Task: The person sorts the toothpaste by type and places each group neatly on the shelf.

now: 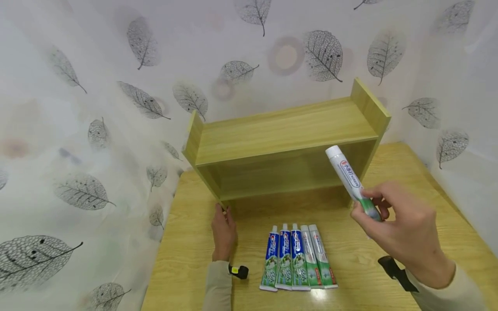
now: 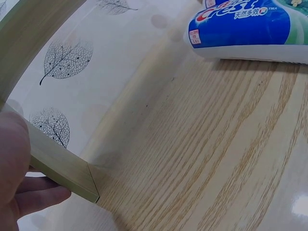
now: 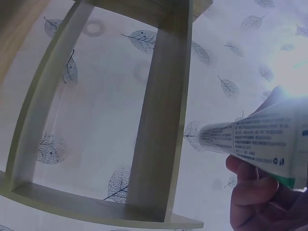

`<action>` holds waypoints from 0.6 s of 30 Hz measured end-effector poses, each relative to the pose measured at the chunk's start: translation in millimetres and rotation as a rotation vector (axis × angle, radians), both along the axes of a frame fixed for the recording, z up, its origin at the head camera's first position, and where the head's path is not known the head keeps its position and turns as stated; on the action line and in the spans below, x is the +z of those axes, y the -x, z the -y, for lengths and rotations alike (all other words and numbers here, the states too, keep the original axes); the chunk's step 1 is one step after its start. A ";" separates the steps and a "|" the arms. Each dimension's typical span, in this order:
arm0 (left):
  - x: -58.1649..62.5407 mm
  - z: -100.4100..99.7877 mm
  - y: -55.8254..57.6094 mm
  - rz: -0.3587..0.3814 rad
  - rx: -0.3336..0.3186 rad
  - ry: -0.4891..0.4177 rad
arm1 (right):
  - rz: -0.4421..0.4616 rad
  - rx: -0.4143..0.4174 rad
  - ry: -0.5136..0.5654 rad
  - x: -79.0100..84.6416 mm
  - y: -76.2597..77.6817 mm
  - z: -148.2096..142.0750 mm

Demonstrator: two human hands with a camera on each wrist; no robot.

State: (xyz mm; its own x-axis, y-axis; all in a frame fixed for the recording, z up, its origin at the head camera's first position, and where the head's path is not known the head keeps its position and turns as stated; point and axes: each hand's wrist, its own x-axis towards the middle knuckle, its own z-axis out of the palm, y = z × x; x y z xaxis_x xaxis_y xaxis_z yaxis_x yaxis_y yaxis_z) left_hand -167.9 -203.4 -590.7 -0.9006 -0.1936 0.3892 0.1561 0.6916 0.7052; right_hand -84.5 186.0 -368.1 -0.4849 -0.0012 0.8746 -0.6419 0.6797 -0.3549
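Observation:
My right hand (image 1: 408, 226) grips a white and green toothpaste tube (image 1: 347, 173) by its lower part, cap pointing up and left, in front of the right end of a wooden shelf (image 1: 288, 129). The right wrist view shows small print on the back of this tube (image 3: 262, 139). My left hand (image 1: 224, 231) holds the bottom of the shelf's left side panel, with thumb and fingers on either side of the panel (image 2: 62, 168). Below the shelf, three blue and green toothpaste tubes (image 1: 285, 257) and two white and green tubes (image 1: 320, 255) lie side by side, caps toward the shelf.
The light wooden table (image 1: 186, 259) runs back to a wall (image 1: 218, 34) with printed leaves. The shelf has a raised panel at each end and an open space beneath its upper board. Walls also rise at the left and right of the table.

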 end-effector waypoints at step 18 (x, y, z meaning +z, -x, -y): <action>-2.8 1.1 0.1 -0.036 -0.017 0.038 | 0.119 -0.094 -0.102 30.0 59.1 -10.4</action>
